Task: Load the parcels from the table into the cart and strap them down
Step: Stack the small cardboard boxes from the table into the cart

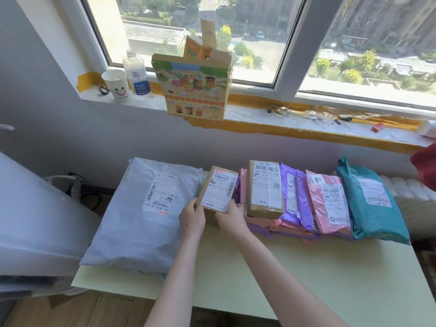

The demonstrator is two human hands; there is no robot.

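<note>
Both hands clamp their grip on the near end of the small brown box, left hand at its left corner, right hand at its right, box just right of the grey mailer on the surface, long axis pointing away from the person.

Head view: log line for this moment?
left hand + right hand: grip small box | other parcels: on table | cart: unseen

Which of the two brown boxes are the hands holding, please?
The smaller box, beside the grey bag: left hand and right hand grip its near edge; neither holds the taller box.
</note>
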